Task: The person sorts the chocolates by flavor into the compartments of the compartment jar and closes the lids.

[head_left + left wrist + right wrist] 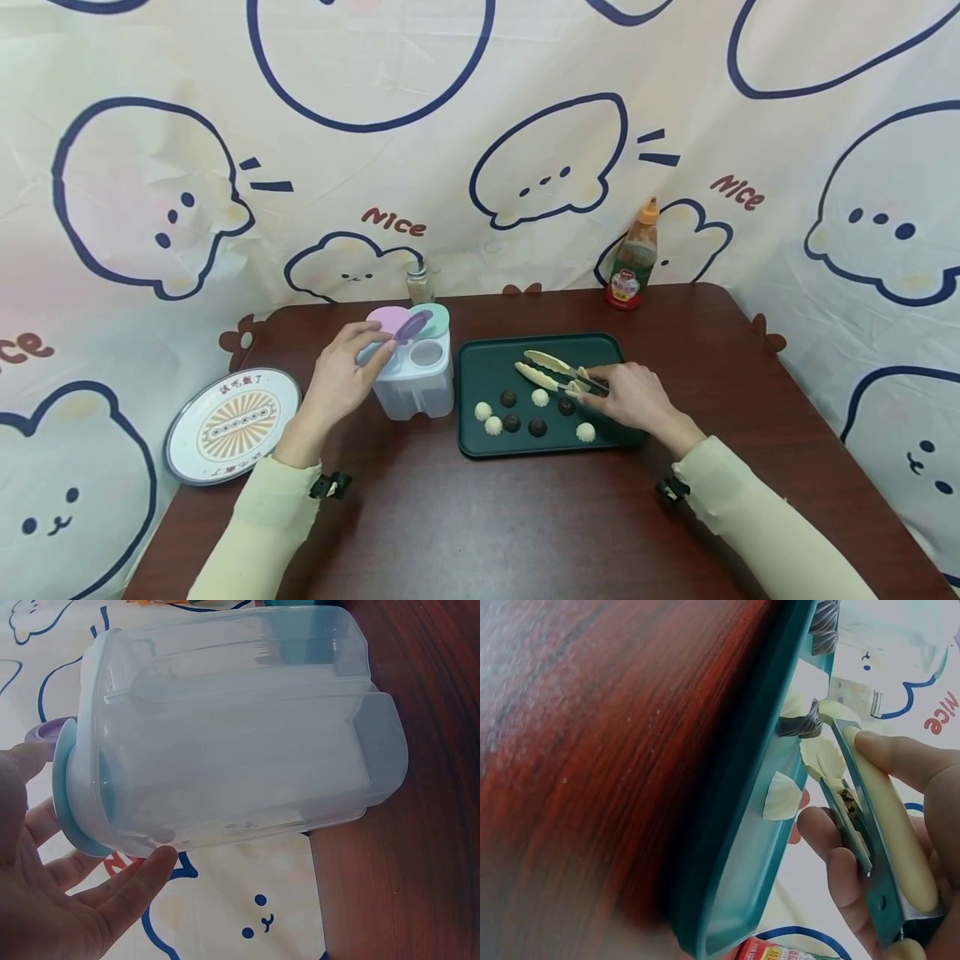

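Observation:
My left hand [345, 375] is at the top of a translucent box [416, 392] with several round lids. Its thumb touches the raised purple lid [413, 327], beside an uncovered round opening. In the left wrist view, the other fingers lie loosely extended beside the light blue lid [69, 791]. My right hand [633, 400] grips cream-coloured tongs [543, 377], thumb on one handle and fingers round the other. The tongs' tips stand apart, pointing left over a dark green tray [483, 358]. Several small ridged balls, white [586, 432] and dark brown [537, 427], lie on the tray.
A white patterned plate [183, 454] sits at the table's left edge. Behind the box stands a small glass jar [418, 286]. A sauce bottle [632, 267] with an orange cap stands at the back right, by the patterned cloth [540, 75].

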A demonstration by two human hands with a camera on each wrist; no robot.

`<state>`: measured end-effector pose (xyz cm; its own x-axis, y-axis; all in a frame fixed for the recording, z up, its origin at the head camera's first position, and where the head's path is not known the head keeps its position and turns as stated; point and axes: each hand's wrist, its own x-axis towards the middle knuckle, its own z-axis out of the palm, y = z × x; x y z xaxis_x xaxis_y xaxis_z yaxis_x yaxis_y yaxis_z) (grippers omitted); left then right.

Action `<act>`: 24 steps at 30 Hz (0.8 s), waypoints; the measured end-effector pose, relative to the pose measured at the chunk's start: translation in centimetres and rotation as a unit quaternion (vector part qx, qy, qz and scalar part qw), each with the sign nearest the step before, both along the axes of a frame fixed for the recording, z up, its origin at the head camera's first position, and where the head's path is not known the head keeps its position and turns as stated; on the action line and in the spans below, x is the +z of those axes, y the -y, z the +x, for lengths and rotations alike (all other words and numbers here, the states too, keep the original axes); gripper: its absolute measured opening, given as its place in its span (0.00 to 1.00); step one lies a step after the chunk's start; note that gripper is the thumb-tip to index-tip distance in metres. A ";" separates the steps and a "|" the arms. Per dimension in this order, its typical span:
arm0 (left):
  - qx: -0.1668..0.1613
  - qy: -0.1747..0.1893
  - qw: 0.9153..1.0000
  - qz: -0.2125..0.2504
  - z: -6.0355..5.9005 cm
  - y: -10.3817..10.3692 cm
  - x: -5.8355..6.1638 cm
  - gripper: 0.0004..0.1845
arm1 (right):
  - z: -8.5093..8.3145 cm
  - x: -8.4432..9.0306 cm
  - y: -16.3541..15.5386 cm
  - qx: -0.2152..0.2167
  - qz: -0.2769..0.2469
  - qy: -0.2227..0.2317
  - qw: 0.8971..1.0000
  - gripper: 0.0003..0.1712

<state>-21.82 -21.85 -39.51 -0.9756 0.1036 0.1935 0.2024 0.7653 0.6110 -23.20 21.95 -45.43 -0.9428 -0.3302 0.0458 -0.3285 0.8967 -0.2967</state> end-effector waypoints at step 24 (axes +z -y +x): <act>0.002 -0.004 1.000 -0.002 0.1 0.0 0.1 0.30 | 0.9 1.6 -0.1 -0.004 -0.064 0.005 0.998 0.30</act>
